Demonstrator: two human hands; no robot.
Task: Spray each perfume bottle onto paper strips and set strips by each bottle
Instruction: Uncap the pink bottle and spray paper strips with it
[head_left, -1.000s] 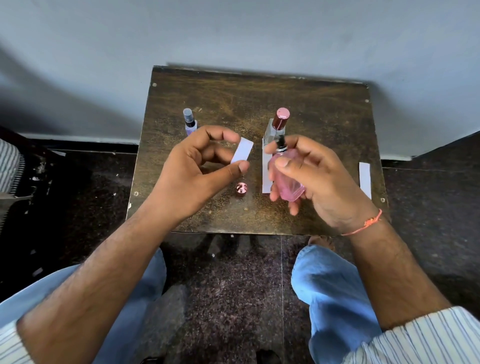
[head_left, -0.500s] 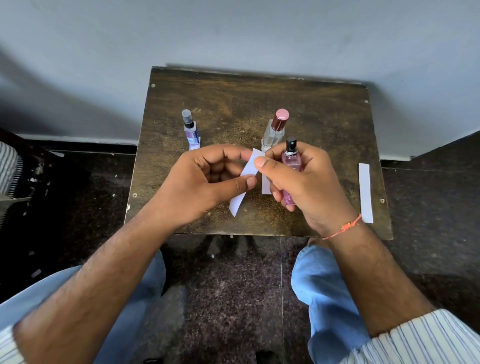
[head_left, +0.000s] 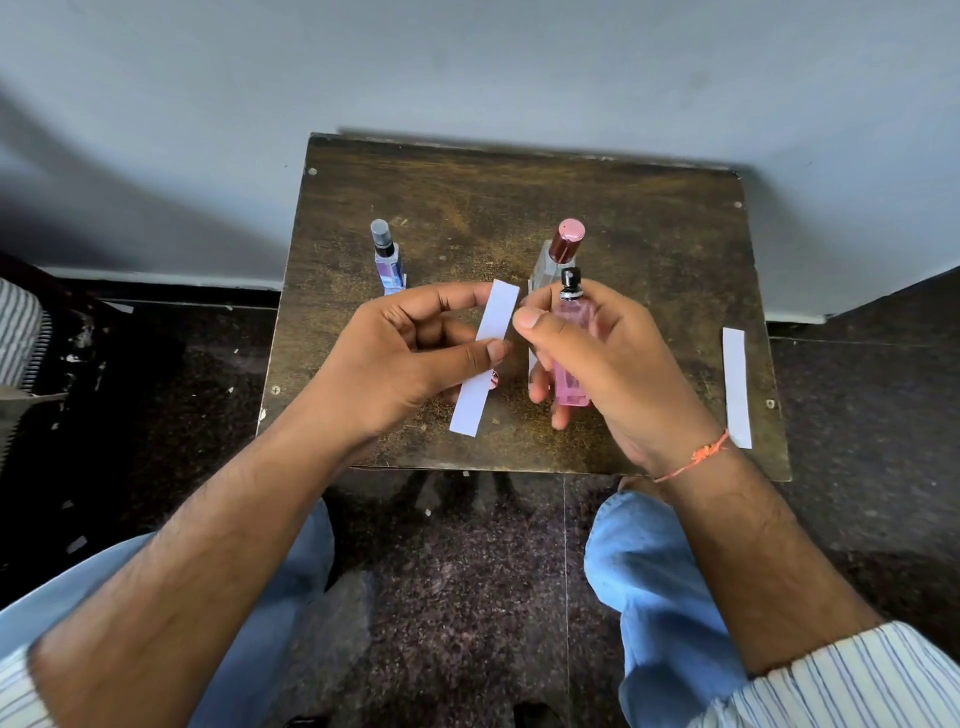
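My left hand (head_left: 405, 358) pinches a white paper strip (head_left: 485, 358) between thumb and fingers, holding it upright over the small wooden table (head_left: 649, 249). My right hand (head_left: 608, 364) grips a pink perfume bottle (head_left: 571, 353) upright, its black spray nozzle uncovered and close to the strip's upper end. A blue bottle (head_left: 387, 260) stands at the back left with a strip partly hidden behind my left hand. A clear bottle with a pink cap (head_left: 558, 254) stands behind the pink one, a strip lying in front of it.
Another paper strip (head_left: 736, 387) lies near the table's right edge. A small pink cap (head_left: 493, 379) peeks out behind the held strip. The wall runs just behind the table. My knees in blue trousers sit below the front edge, over dark speckled floor.
The right hand turned the pink bottle upright and raised it beside the strip. The left hand brought the strip rightward and stood it more upright, close to the nozzle.
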